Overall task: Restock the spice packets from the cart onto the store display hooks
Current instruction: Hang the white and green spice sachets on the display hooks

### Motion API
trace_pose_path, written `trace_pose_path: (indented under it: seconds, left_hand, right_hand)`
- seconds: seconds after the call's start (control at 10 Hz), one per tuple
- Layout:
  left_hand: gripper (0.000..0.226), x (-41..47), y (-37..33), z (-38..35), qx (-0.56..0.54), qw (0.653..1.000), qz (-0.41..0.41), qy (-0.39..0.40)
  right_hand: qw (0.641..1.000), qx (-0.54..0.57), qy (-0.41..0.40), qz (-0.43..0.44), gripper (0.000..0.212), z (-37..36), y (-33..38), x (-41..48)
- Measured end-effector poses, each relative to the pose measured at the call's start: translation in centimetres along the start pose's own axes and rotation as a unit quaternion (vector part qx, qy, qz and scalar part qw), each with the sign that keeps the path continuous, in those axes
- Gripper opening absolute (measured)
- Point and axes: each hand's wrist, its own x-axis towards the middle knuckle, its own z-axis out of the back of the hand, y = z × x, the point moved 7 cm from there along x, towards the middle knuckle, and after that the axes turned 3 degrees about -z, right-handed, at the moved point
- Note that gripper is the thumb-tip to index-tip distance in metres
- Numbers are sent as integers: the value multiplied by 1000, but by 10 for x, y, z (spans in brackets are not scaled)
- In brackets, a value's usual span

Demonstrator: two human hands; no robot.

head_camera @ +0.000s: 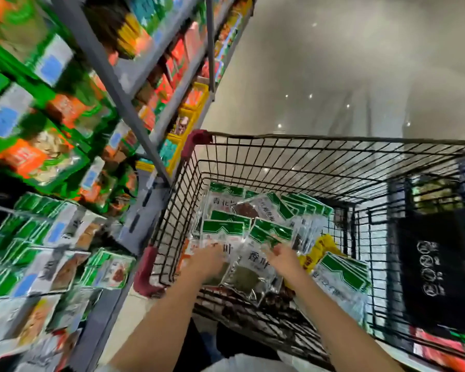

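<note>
A black wire shopping cart (320,146) stands in front of me, holding a heap of clear spice packets with green-and-white headers (253,224). Both my hands reach down into it. My left hand (208,261) lies on the left side of a clear packet of dried green leaves (249,272), fingers curled at its edge. My right hand (283,257) touches the same packet's right side, fingers spread. The view is blurred, so how firm either hold is I cannot make out. The display with hanging packets (54,253) fills the left.
Grey shelf uprights (110,79) slant across the left, with green, orange and yellow packs on the shelves. More green-header packets (344,275) and a yellow bag (321,251) lie at the cart's right. The cart's dark child-seat flap (435,267) is at right. Grey aisle floor stretches beyond.
</note>
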Motion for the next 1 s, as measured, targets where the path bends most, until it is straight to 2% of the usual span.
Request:
trace_pose_path:
  seconds: [0.1, 0.2, 0.3, 0.4, 0.5, 0.6, 0.7, 0.8, 0.9, 1.0]
  left_hand:
    - [35, 18, 13, -15, 14, 997, 44, 54]
    - [31, 49, 26, -29, 24, 996, 47, 74]
    - [42, 57, 33, -16, -80, 988, 130, 0]
    - [32, 76, 38, -18, -116, 983, 141, -20]
    - [32, 88, 41, -27, -107, 986, 128, -22]
    - [31, 92, 41, -33, -108, 987, 117, -20]
    - [30, 87, 41, -31, -127, 982, 134, -43]
    - [29, 82, 51, -31, -194, 960, 193, -62]
    - [33, 86, 63, -37, -250, 948, 188, -51]
    - [34, 91, 77, -41, -272, 942, 193, -46]
  right_hand:
    - [997, 17, 26, -71, 29, -12, -38, 23]
    - [993, 54, 42, -101, 40, -30, -64, 53]
    - [986, 107, 15, -125, 34, -39, -79, 63]
    - [979, 156, -3, -130, 48, -47, -85, 77]
    - [972, 178, -51, -144, 52, -50, -98, 86]
    - [940, 277, -76, -183, 47, -51, -97, 78]
    - [931, 305, -27, -200, 51, -59, -93, 66]
    - [948, 296, 17, -119, 29, -46, -71, 57]
    - [957, 278, 85, -16, 22, -36, -52, 50]
    - [949, 291, 118, 7, 25, -38, -44, 47]
